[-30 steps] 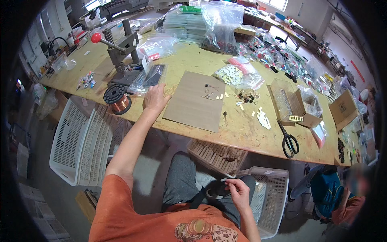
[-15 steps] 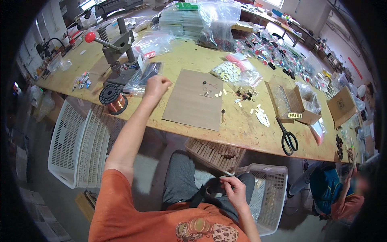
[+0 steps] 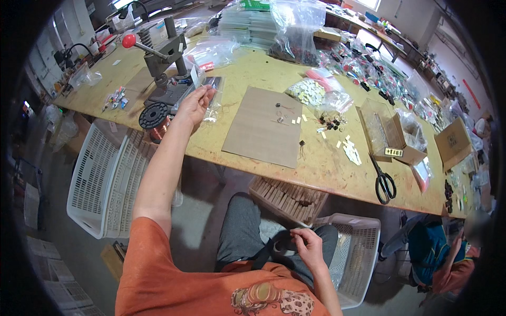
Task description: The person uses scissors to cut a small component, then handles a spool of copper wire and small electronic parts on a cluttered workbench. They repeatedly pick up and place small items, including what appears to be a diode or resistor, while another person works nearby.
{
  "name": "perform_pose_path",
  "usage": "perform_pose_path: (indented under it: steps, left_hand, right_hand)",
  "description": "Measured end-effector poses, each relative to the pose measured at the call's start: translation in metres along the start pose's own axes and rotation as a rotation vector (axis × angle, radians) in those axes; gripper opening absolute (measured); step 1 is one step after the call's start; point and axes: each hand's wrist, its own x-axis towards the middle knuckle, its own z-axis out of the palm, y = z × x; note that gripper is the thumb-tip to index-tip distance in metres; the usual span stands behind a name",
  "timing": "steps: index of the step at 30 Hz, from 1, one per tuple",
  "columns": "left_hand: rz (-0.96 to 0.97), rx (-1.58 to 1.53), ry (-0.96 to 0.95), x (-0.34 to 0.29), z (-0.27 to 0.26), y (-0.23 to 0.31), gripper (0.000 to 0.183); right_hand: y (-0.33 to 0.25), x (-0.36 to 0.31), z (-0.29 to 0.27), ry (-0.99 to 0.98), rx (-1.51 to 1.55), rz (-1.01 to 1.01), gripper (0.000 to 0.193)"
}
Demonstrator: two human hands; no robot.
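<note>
Here, the left hand's fingertips met beside a clear plastic bag, right of the copper-wire spool; the right hand pinched above grey trousers, either's contents impossible to tell.

A window glares at the top, the table is well lit, and bent edges blacken.

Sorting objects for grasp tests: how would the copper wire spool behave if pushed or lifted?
The copper wire spool is probably heavy for its size, given its metal-looking winding. Apparently standing upright, it would likely slide or tip before rolling. Knocked onto its side, its round black flange could let it roll.
</note>
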Motion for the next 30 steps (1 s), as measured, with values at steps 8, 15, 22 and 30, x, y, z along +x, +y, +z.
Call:
perform_pose_path:
  steps: [8,15,22,30]
  left_hand:
    - [-0.108,-0.359,-0.221,-0.016,-0.001,0.007,0.02]
    - [0.384,1.002,-0.724,-0.219,0.114,-0.058,0.012]
    - [1.011,1.457,-0.958,-0.296,0.118,-0.1,0.015]
    - [1.02,1.481,-0.993,-0.316,0.114,-0.108,0.017]
  right_hand:
    - [0.001,-0.007,-0.003,0.014,0.016,0.044,0.014]
    - [-0.072,0.022,-0.022,0.232,-0.047,-0.136,0.013]
    - [-0.111,0.031,-0.03,0.132,-0.14,-0.314,0.015]
    - [-0.097,0.0,-0.039,0.004,-0.151,-0.217,0.012]
